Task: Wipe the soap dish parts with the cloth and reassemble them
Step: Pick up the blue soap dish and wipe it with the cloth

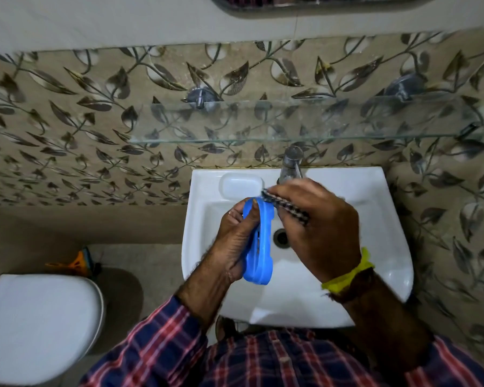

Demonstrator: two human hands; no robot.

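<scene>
My left hand [236,241] grips a blue plastic soap dish part [260,247], held on edge over the white sink [375,219]. My right hand [316,227] is closed on a dark checked cloth [289,209], which touches the upper end of the blue part. Most of the cloth is hidden under my fingers. I cannot tell whether a second dish part sits inside the blue one.
A chrome tap [291,166] stands at the back of the sink, with a moulded soap recess [241,184] to its left. A glass shelf [291,121] juts from the leaf-patterned wall above. A white toilet lid [37,325] is at lower left.
</scene>
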